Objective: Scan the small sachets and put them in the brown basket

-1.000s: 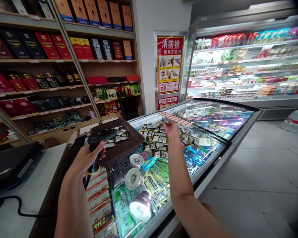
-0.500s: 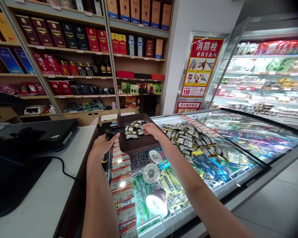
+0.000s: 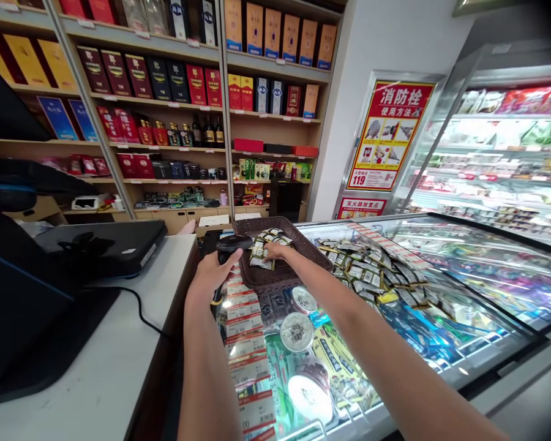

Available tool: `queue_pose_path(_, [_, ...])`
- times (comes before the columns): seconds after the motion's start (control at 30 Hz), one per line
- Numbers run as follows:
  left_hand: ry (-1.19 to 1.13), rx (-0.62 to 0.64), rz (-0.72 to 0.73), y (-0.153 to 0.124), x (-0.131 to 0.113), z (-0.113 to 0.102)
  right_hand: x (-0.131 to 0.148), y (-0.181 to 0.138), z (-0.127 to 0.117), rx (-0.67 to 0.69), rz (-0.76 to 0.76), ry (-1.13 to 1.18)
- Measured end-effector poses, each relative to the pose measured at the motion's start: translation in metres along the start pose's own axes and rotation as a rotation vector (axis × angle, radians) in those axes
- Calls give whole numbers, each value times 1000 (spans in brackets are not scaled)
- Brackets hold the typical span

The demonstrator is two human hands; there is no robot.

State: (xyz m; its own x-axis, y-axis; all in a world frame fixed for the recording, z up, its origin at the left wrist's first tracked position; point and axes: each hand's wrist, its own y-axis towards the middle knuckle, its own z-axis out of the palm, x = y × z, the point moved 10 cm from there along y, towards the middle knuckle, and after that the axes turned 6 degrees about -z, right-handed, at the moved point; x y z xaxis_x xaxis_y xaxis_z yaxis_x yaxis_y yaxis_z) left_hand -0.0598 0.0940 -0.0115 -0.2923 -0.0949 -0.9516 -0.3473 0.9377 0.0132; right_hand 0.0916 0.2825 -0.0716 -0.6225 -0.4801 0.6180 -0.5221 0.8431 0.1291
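Observation:
A black handheld barcode scanner (image 3: 233, 242) is in my left hand (image 3: 211, 274), its head pointing over the left rim of a brown woven basket (image 3: 310, 254). The hand's fingers wrap round the handle. Inside the basket lies a small heap of shiny white, black and gold packets (image 3: 261, 255). My right hand (image 3: 281, 251) reaches in from the right, with its bent fingers closed on one packet at the heap's near right side. The fingertips are partly hidden. The basket rests on top of the glass-lidded freezer (image 3: 298, 373).
More similar packets (image 3: 365, 269) are spread on the glass right of the basket. Price labels (image 3: 248, 343) line the freezer's left edge. A white counter (image 3: 96, 355) with a black device and cable stands at left. Shelves of boxes (image 3: 165, 79) rise behind.
The view has turned left, so everything appears farther right and lower. Relative to the basket, my right hand has shifted left and nearer over the packets. The scanner stays in my left hand.

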Motion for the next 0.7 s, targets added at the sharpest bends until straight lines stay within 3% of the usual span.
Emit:
queue_pose_path(0.1, [-8,19,9,-2,-7,7,-10,-11,-6,35,30,-55])
queue_pose_path(0.2, [-29,76,27,-7,-19,19,-14,-38,-38,-138,-8,125])
queue_pose_path(0.33, [-96,171,43,-18,-37,40,-43,-101,-89,-422,110,585])
queue_pose_path(0.43, [-112,268,89,-31,-57,64,-61,-150,-123,-520,144,782])
queue_pose_path(0.6, [-58,519,134,-60,-80,117,-76,-210,-183,-592,34,743])
queue_pose_path(0.7, [-17,584,113,-68,-81,140,-88,-232,-207,-651,21,662])
